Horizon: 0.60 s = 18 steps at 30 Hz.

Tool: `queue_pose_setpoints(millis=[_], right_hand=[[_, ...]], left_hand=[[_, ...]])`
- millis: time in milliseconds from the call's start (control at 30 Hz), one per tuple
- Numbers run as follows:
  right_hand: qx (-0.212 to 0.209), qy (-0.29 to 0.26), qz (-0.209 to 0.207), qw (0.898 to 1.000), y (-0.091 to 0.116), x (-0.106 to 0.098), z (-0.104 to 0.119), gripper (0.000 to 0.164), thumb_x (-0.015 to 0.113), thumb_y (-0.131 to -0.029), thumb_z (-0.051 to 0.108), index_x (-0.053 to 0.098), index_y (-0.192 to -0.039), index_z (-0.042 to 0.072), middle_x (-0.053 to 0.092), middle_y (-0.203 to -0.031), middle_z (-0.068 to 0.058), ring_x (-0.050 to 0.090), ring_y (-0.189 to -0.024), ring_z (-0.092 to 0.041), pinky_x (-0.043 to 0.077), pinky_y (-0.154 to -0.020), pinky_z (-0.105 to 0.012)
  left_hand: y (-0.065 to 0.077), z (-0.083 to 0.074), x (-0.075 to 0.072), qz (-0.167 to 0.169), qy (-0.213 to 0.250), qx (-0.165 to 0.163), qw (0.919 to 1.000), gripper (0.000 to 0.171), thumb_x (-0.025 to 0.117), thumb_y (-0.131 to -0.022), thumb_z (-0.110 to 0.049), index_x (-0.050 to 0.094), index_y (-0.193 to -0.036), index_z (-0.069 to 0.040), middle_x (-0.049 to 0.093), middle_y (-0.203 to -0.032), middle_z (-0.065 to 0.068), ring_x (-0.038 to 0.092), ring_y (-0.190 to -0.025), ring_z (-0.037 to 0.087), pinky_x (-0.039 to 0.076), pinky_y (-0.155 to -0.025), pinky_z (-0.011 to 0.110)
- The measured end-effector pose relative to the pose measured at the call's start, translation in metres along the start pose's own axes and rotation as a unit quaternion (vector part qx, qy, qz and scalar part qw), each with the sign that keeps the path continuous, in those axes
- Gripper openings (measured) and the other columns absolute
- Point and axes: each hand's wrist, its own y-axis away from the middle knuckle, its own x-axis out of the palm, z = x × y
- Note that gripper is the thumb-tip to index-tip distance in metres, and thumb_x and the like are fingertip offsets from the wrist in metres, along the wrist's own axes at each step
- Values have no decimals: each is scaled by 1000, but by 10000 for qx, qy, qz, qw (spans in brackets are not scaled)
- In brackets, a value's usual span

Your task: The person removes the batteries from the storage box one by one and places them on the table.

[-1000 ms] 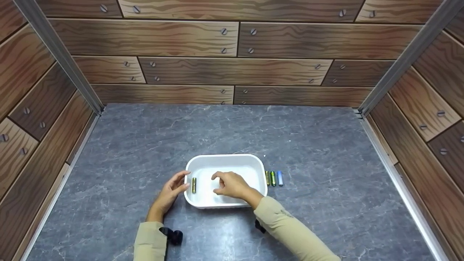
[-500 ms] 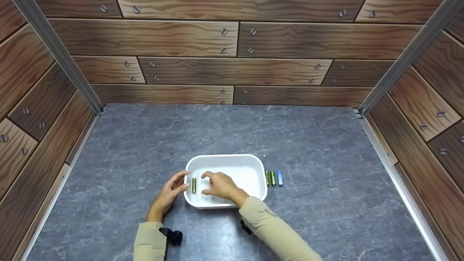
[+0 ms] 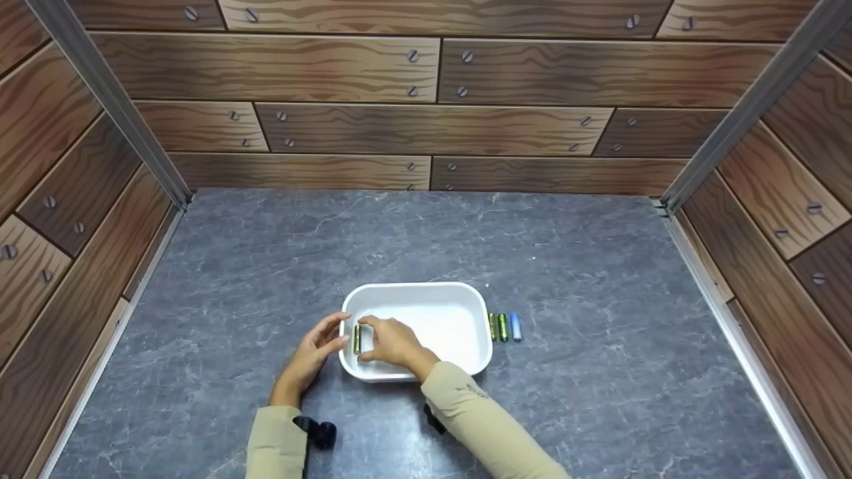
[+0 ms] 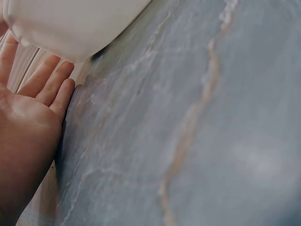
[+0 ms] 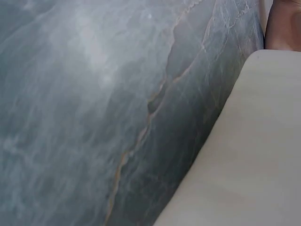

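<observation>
A gold-coloured battery [image 3: 357, 339] lies lengthwise near the left wall inside a white plastic tray [image 3: 426, 285]. My right hand [image 3: 394, 342] reaches into the tray, thumb and index finger spread around the battery's two ends; whether they touch it is too small to tell. At the tray's left side rests my left hand [image 3: 311, 352], fingertips by the rim. The left wrist view shows that hand's extended fingers [image 4: 44, 80] against the tray's outside. In the right wrist view the tray's wall [image 5: 249, 155] hides my right hand.
Just right of the tray a gold battery [image 3: 492, 327], a green-and-gold battery [image 3: 502, 327] and a blue battery [image 3: 516, 327] lie side by side on the grey marbled tabletop [image 3: 426, 233]. Wood-patterned walls [image 3: 346, 130] enclose the back and sides.
Inside the tray, my right hand has moved left, from the middle to the gold battery. The left hand, the tray and the batteries have stayed in place.
</observation>
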Motion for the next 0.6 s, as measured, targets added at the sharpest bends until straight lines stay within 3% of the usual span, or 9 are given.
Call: queue_pose_setpoints(millis=[133,400,600], right_hand=[[61,-14,-43,10000,-1,4,1,66,84,-69,31,59,-128,13,73,-96,-10,67,-85,-24,53,-75,-32],[162,202,-100,9996,-3,6,3,62,83,-71,32,61,-126,15,74,-107,-9,69,-95,-27,54,-80,-35],[123,236,-177,9995,-4,7,4,56,82,-71,30,63,-122,16,74,-110,-6,69,-99,-27,55,-82,-36]], left_hand=[[0,1,0,-29,39,16,10000,48,60,-89,-1,46,-135,5,42,-149,23,32,-144,36,23,-120,44],[-1,2,0,40,98,114,9999,50,61,-89,0,44,-136,7,42,-148,25,35,-142,37,39,-101,11],[-2,3,-1,31,69,162,9998,50,61,-89,-1,44,-135,8,42,-147,26,36,-141,37,39,-99,10]])
